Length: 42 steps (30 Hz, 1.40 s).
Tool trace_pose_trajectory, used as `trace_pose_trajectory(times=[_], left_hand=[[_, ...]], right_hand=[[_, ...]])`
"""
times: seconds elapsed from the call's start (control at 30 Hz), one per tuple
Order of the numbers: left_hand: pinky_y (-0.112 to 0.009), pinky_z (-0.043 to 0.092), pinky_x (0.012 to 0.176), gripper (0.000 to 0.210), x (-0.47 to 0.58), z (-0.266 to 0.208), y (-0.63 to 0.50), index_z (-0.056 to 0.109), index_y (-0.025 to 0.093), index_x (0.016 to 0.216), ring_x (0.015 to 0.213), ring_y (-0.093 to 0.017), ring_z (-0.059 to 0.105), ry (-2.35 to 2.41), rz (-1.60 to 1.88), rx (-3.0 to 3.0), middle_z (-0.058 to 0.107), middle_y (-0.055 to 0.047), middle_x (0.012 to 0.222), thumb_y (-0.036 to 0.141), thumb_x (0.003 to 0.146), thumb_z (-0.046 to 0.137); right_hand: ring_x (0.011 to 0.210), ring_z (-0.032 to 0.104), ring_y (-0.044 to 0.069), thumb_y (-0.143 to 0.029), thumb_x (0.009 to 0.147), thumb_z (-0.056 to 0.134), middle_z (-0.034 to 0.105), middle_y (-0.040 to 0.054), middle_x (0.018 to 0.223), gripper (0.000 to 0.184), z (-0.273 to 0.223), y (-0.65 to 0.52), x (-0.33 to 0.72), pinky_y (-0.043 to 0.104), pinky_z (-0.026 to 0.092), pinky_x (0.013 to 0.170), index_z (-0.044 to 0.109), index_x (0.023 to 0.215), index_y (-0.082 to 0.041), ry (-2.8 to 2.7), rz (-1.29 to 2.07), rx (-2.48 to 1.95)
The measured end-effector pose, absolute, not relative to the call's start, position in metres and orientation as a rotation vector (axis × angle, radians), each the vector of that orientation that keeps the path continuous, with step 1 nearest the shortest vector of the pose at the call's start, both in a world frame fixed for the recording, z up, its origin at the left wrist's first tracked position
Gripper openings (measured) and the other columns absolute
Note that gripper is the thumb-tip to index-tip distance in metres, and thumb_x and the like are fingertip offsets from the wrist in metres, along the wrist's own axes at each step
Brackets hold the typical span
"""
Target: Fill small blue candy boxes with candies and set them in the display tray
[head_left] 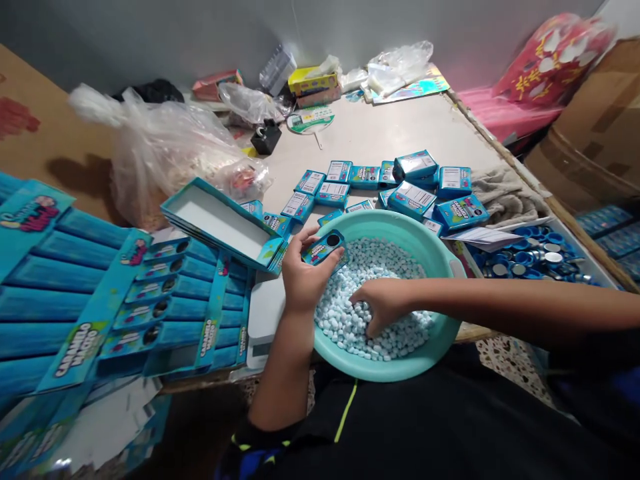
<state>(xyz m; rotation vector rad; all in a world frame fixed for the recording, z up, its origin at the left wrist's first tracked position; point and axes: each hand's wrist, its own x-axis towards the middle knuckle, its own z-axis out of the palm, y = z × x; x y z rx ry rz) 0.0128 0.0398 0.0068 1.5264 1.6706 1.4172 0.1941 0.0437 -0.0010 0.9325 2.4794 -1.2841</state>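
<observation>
My left hand (306, 273) is closed around a small blue candy box (324, 248), held tilted over the far left rim of a turquoise basin (450, 303). A dark round opening shows at one end of the box. Small pale blue and white candies (385, 257) fill much of the basin. My right hand (383, 303) reaches in from the right, its fingers curled into the candies with the tips buried. Several more blue boxes (414, 199) lie in a loose cluster just beyond the basin.
Blue display cartons (165, 300) stand at the left, beside an empty long tray (225, 223) and a white scale (265, 320). Blue caps (540, 257) fill a box at the right, near a grey cloth (505, 197). A large plastic bag (170, 147) sits at the back left.
</observation>
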Motion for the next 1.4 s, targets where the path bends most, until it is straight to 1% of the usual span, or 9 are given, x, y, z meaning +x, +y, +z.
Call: trace_pose_trajectory(times=[0.13,0.27,0.43,0.57,0.8,1.13,1.23,1.3,1.4], left_hand=[[-0.041,0.061,0.092,0.053,0.013,0.006,0.040,0.071,0.022,0.116,0.106,-0.026,0.071,1.628,1.275,1.578,0.073,-0.008,0.108,0.034,0.068,0.090],[-0.044,0.061,0.093,0.051,0.013,0.006,0.041,0.071,0.022,0.115,0.107,-0.028,0.072,1.606,1.205,1.613,0.074,-0.009,0.111,0.033,0.069,0.090],[-0.049,0.061,0.093,0.045,0.013,0.007,0.039,0.074,0.022,0.110,0.103,-0.029,0.074,1.483,1.057,1.679,0.077,-0.009,0.110,0.032,0.069,0.089],[-0.048,0.062,0.092,0.041,0.016,0.008,0.035,0.074,0.025,0.107,0.097,-0.027,0.075,1.326,0.983,1.721,0.078,-0.006,0.104,0.034,0.070,0.089],[-0.042,0.062,0.090,0.043,0.018,0.009,0.033,0.074,0.024,0.108,0.097,-0.026,0.074,1.224,0.951,1.790,0.078,-0.004,0.103,0.036,0.070,0.090],[-0.038,0.060,0.087,0.039,0.021,0.015,0.028,0.071,0.019,0.108,0.096,-0.024,0.073,1.276,0.905,1.800,0.076,-0.002,0.102,0.035,0.076,0.085],[-0.038,0.060,0.088,0.041,0.020,0.012,0.028,0.070,0.021,0.105,0.096,-0.024,0.073,1.338,0.953,1.843,0.076,-0.003,0.103,0.038,0.072,0.089],[-0.038,0.061,0.087,0.045,0.020,0.009,0.027,0.069,0.022,0.105,0.096,-0.023,0.074,1.364,1.022,1.829,0.076,-0.004,0.104,0.040,0.071,0.091],[-0.035,0.062,0.085,0.059,0.020,0.005,0.026,0.061,0.023,0.110,0.098,-0.024,0.075,1.393,1.118,1.746,0.076,-0.004,0.104,0.042,0.065,0.094]], right_hand=[[0.064,0.062,0.019,-0.032,0.063,0.086,0.067,-0.0027,0.066,0.045,0.009,0.048,0.204,0.027,0.041,0.055,0.078,0.106,-0.022,2.413,-1.500,1.038],[0.057,0.057,0.015,-0.025,0.067,0.077,0.064,-0.0035,0.064,0.015,0.027,0.054,0.214,0.027,0.044,0.052,0.071,0.081,-0.022,2.353,-2.004,1.168],[0.053,0.053,0.015,-0.033,0.068,0.082,0.059,-0.0015,0.063,0.024,0.039,0.063,0.215,0.031,0.047,0.047,0.062,0.077,-0.024,2.264,-2.659,1.478],[0.053,0.052,0.015,-0.045,0.074,0.077,0.054,-0.0038,0.063,0.034,0.036,0.069,0.201,0.032,0.047,0.049,0.051,0.082,-0.026,2.263,-2.912,1.735],[0.075,0.067,0.019,-0.045,0.075,0.080,0.062,-0.0034,0.078,0.037,0.028,0.065,0.188,0.040,0.059,0.076,0.049,0.086,-0.027,2.303,-3.143,1.743],[0.101,0.069,0.026,-0.054,0.085,0.060,0.069,0.0047,0.100,0.028,0.022,0.058,0.194,0.045,0.056,0.092,0.058,0.087,-0.026,2.519,-3.008,1.579],[0.111,0.067,0.028,-0.065,0.090,0.055,0.071,0.0064,0.111,0.041,0.020,0.056,0.200,0.046,0.054,0.098,0.064,0.102,-0.027,2.618,-2.901,1.443],[0.117,0.065,0.029,-0.075,0.094,0.044,0.070,0.0084,0.120,0.057,0.020,0.055,0.204,0.048,0.053,0.101,0.063,0.117,-0.027,2.694,-2.782,1.370],[0.124,0.061,0.029,-0.072,0.102,0.028,0.068,0.0112,0.127,0.064,0.021,0.055,0.211,0.051,0.048,0.108,0.064,0.127,-0.025,3.051,-2.422,1.233]])
